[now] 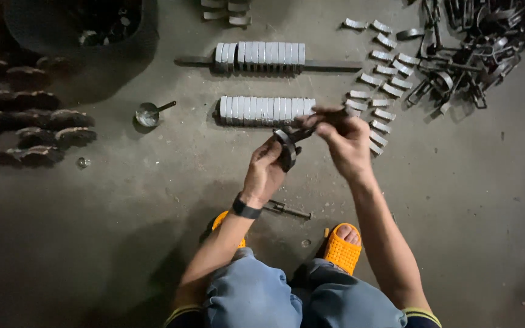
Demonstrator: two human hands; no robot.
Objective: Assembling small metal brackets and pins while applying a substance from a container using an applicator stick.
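Observation:
My left hand, with a black band on the wrist, grips a dark curved metal clamp held up over the floor. My right hand pinches the upper end of the same clamp from the right. Just beyond my hands lies a row of silvery metal pieces packed side by side, and a second row sits threaded on a long dark rod farther away.
A pile of dark metal clamps lies at the far right, with several loose silvery pieces beside it. A small ladle, dark lumps at left, a dark tub, a bolt near my orange sandals.

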